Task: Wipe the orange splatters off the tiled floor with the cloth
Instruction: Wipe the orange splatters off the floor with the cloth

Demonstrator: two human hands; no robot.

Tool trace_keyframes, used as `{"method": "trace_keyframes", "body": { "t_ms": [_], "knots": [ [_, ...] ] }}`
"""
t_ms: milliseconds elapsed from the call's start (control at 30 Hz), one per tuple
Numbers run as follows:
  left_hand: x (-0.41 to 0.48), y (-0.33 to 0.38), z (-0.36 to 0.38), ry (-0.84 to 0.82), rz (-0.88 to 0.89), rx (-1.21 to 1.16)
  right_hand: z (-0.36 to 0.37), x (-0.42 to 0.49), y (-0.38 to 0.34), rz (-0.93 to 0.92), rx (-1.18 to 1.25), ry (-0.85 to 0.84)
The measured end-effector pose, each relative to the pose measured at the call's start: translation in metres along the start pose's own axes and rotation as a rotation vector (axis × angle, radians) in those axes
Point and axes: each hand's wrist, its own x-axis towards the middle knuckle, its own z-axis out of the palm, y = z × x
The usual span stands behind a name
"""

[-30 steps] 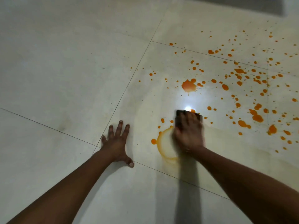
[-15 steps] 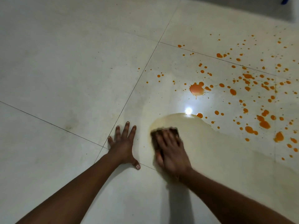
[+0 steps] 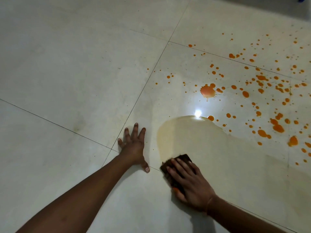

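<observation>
Brown cloth [image 3: 182,159] under flat right hand [image 3: 190,184]; left hand [image 3: 133,145] splayed on floor [image 3: 67,64].

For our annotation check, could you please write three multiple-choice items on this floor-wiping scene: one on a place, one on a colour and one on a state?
1. Where is the cloth?
A. Far off among the droplets
B. Under the right hand, at the near end of the wet smear
C. On the dry tile at far left

2. What colour are the splatters?
A. Green
B. Orange
C. Blue

3. How is the left hand?
A. Flat on the floor, fingers spread
B. Gripping the cloth
C. Raised in a fist

Answers:
1 B, since the dark cloth peeks out from under the right hand where the smear ends.
2 B, as every spot and the big splat are orange.
3 A, as its palm lies on the tile, away from the cloth.
</observation>
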Motion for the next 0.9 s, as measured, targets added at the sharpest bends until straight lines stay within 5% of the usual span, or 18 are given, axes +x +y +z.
{"method": "trace_keyframes", "body": {
  "t_ms": [200,300,400,633,767,900],
  "knots": [
    [-0.002,-0.018,0.012,0.188,0.064,-0.106,-0.015,0.129,0.013,0.306,0.047,0.086],
    [-0.026,-0.038,0.028,0.301,-0.018,-0.157,-0.003,0.095,-0.017,0.095,0.007,0.014],
    [-0.046,-0.073,0.041,0.231,-0.091,-0.093,0.002,0.026,-0.022,-0.053,-0.007,-0.024],
    [-0.038,-0.085,0.048,0.129,-0.059,-0.09,-0.012,0.164,-0.038,0.199,0.074,0.013],
    [-0.04,-0.083,0.043,0.11,-0.057,-0.082,0.001,0.073,-0.05,-0.035,-0.008,-0.078],
    [-0.044,-0.075,0.034,0.063,-0.072,-0.089,-0.002,0.046,-0.032,-0.07,-0.101,-0.18]
  ]
}}
